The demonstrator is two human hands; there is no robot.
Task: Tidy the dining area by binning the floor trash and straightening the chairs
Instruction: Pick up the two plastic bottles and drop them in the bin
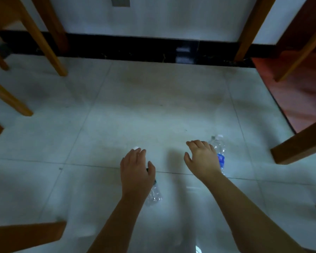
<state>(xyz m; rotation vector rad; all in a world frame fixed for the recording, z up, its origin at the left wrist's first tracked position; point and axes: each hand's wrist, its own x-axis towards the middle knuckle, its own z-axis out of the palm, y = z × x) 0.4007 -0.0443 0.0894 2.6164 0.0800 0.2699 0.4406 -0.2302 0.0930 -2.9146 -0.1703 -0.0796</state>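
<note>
Both my hands spread open, left hand (pixel 135 167) and right hand (pixel 202 157) over two clear crumpled plastic bottles (pixel 219 152) on the pale tiled floor (pixel 153 110), nothing binned, chairs untouched.

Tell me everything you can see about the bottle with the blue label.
The bottle with the blue label is clear, crinkled plastic with a white cap. It lies on its side on the pale tiled floor, cap pointing toward the wall. The right hand covers part of it; whether they touch is unclear.
</note>
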